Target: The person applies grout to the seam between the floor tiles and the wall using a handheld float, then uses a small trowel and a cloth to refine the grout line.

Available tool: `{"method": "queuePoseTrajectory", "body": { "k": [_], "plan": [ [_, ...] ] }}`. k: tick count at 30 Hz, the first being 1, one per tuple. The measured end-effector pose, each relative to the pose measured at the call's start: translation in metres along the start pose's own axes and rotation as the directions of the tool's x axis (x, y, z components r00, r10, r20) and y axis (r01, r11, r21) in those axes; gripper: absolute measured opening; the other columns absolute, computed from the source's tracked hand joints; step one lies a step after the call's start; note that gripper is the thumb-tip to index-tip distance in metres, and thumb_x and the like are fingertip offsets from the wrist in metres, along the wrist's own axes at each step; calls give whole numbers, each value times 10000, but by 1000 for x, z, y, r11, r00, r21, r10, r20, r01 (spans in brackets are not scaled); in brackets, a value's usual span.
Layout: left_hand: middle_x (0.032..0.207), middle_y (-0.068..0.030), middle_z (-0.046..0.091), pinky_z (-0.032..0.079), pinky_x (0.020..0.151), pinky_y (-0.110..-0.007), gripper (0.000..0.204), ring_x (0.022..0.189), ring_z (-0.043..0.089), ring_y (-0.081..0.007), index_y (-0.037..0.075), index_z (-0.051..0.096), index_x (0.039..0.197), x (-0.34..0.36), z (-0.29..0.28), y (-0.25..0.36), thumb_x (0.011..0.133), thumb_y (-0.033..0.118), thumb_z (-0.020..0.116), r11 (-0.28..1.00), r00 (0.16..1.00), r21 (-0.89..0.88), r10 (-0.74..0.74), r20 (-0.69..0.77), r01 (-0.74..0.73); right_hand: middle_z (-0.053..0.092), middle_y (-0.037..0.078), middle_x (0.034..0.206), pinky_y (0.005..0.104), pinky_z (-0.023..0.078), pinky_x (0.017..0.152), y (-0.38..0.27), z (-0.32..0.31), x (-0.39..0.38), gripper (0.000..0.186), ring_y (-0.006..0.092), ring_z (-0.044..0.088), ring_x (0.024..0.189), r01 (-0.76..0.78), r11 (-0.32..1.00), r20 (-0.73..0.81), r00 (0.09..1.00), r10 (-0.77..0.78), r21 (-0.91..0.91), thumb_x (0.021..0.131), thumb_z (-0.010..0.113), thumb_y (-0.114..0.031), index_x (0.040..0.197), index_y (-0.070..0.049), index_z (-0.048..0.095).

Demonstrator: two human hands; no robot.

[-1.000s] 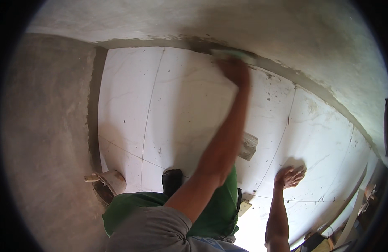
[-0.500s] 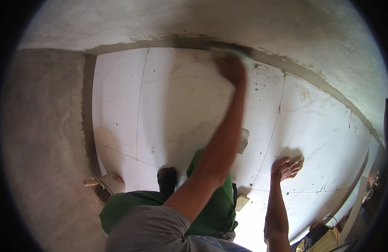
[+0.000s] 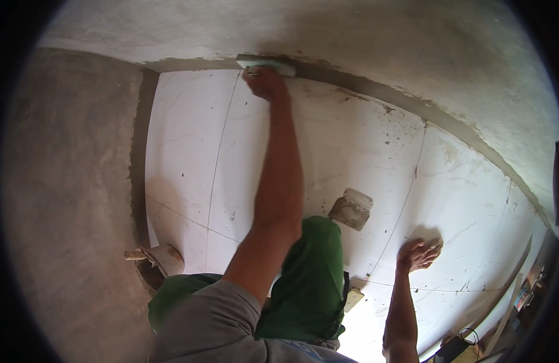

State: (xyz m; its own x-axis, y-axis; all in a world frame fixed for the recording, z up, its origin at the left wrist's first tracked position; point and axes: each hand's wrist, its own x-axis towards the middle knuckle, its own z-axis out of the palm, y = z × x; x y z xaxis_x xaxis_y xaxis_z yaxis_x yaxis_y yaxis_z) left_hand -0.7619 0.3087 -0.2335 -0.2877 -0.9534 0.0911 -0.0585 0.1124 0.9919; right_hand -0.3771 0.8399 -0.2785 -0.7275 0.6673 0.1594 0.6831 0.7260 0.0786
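My left hand point(image 3: 264, 83) reaches far forward with its fingers wrapped around a flat float point(image 3: 268, 64). The float has a pale greenish-white edge and lies against the damp grey mortar strip point(image 3: 328, 74), where the rough wall meets white marbled tiles point(image 3: 328, 139). Its handle is mostly hidden by my fingers. My right hand point(image 3: 420, 254) rests on the tiles at the right, fingers spread, holding nothing. Between my arms lies a small, flat, mortar-smeared scraper point(image 3: 351, 209), just beyond my green-clothed knee point(image 3: 316, 254).
At the left, a bucket point(image 3: 151, 275) holds a trowel point(image 3: 167, 259) with a wooden handle. Bare grey plaster point(image 3: 68, 181) covers the left side. A pale yellowish block point(image 3: 353, 299) sits beside my knee. Long strips point(image 3: 503, 330) and clutter lie at the far right.
My left hand has swept the float leftward along the mortar strip. The scraper, partly hidden before by my arm, now shows fully. My right hand stays on the tiles; the view has shifted slightly.
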Motion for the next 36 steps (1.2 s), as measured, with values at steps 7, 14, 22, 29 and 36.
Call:
{"method": "queuePoseTrajectory", "body": {
  "k": [7, 14, 22, 29, 36],
  "plan": [
    [1486, -390, 501, 425, 1174, -511, 517, 1385, 524, -495, -109, 461, 1491, -241, -9, 60, 1077, 196, 507, 978, 806, 112, -210, 553, 178, 282, 114, 1729, 609, 262, 1228, 6, -9, 3, 737, 336, 278, 1577, -75, 993, 48, 996, 79, -87, 1071, 291, -602, 1685, -197, 290],
    [1115, -182, 706, 594, 762, -426, 373, 917, 699, -279, -8, 625, 1263, 101, -44, -56, 996, 248, 671, 944, 915, 89, 331, -232, -319, 292, 116, 1721, 602, 272, 1223, -22, -14, -5, 721, 354, 304, 1563, -36, 999, 96, 995, 38, -27, 1077, 297, -585, 1683, -193, 299],
    [1292, -247, 667, 517, 1051, -505, 418, 1198, 654, -378, -64, 553, 1359, 26, -27, -96, 1069, 237, 573, 718, 952, 639, 112, 286, -276, 357, 147, 1668, 584, 320, 1198, -14, -3, -3, 681, 347, 376, 1513, 43, 998, 27, 999, -41, -40, 1061, 348, -494, 1663, -178, 340],
    [1328, -332, 627, 494, 1070, -507, 473, 1222, 626, -468, -90, 533, 1409, -167, -12, 29, 1078, 248, 534, 966, 928, 215, -207, 310, 143, 327, 132, 1707, 597, 297, 1212, 24, 11, -4, 710, 351, 340, 1551, -120, 991, -24, 993, 119, -56, 1064, 340, -570, 1672, -204, 340],
    [1114, -178, 663, 602, 858, -446, 286, 910, 663, -308, 29, 545, 1269, 39, -12, -28, 996, 111, 567, 935, 976, -291, -168, 141, 203, 318, 144, 1705, 578, 274, 1222, -22, -19, 2, 694, 350, 289, 1566, -17, 1000, 20, 1000, 18, -12, 1049, 356, -461, 1651, -114, 364]
  ]
}}
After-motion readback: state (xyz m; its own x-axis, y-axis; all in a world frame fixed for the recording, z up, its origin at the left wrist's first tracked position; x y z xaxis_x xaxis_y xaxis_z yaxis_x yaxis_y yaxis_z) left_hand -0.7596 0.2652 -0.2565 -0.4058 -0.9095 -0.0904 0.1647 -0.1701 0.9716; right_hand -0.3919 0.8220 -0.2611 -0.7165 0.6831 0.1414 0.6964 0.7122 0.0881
